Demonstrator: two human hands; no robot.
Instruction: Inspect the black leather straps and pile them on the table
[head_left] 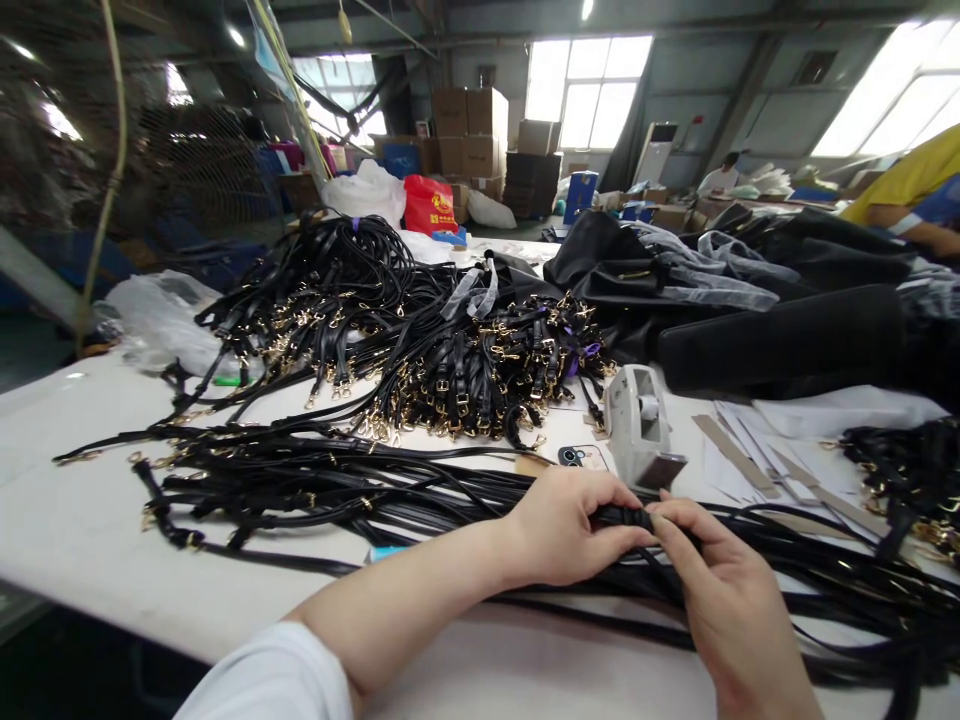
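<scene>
My left hand (574, 525) is closed round a short section of black strap (621, 515), thumb and fingers pressed on it. My right hand (724, 580) pinches the same strap just to the right, and the fingertips of both hands nearly meet. Beneath and around the hands, long black straps (300, 490) with gold clasps lie across the white table (97, 520). Just behind the hands stand a white tape dispenser (637, 430) and a phone (583, 457) lying flat. Fine detail between the fingertips is hidden.
A large heap of black straps with gold hardware (465, 380) lies behind. Black bags (787, 340) are at the back right, with paper strips (742, 460) before them. A clear plastic bag (165, 315) is at left. A person's arm (926, 225) shows at far right.
</scene>
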